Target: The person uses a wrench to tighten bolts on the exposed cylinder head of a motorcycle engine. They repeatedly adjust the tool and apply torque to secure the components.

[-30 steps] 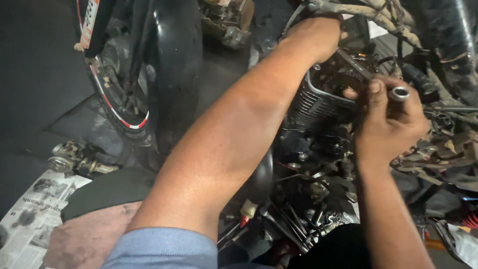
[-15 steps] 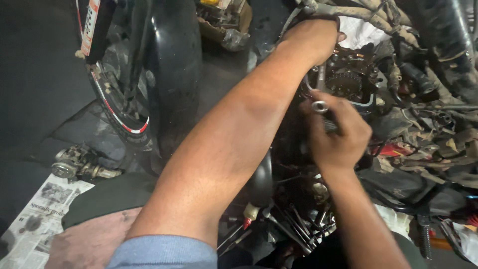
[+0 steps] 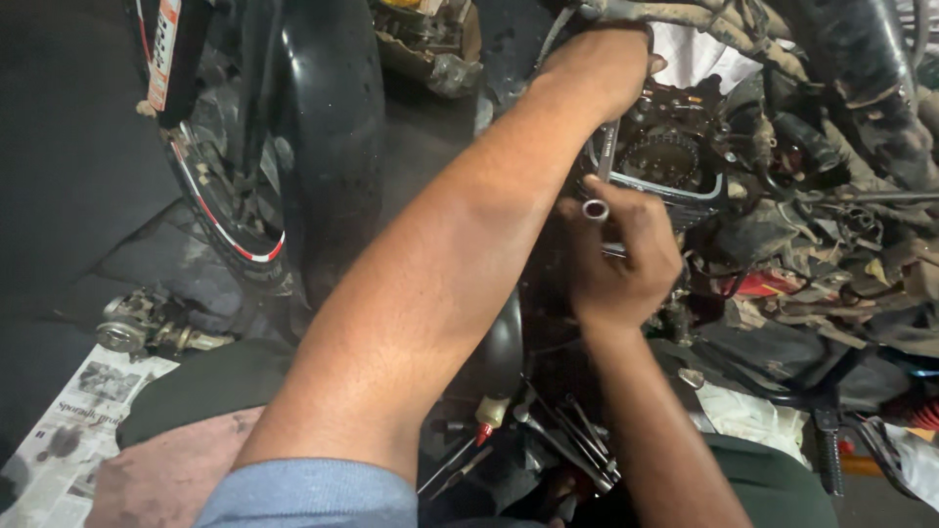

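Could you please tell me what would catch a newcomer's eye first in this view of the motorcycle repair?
The bare left forearm cuts across the middle, its left hand gripping the frame tube at the top. Just below, the right hand holds a silver socket tool against the open engine, where a toothed sprocket shows. At upper left stands a black tyre, and newspaper lies at lower left beside a loose carburettor.

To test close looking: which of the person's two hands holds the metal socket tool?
The right hand, nearer the camera, grips the socket tool; the left hand reaches farther up.
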